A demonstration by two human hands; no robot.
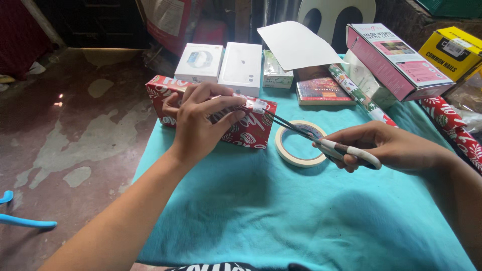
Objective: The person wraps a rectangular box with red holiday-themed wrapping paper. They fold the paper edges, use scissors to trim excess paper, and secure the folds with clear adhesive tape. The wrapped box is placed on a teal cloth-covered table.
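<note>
left hand (201, 120): pressed on top of the wrapped box (213, 118), fingers pinning a tape strip (259, 106) at its right end
right hand (386, 148): closed around scissors (321, 142), tips at the strip
box: on the teal table (281, 211), upper left; looks light, stiff; paper slick, tears easily
hold: flat top or long sides
tape roll (300, 144): just beside the box, under the blades

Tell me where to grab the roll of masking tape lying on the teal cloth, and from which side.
Grip the roll of masking tape by its near rim, pinching the ring wall from above with one finger inside the hole. It lies flat on the teal cloth with the hole up. Its near-left edge looks free; the scissors in the right hand cross its far side.
</note>
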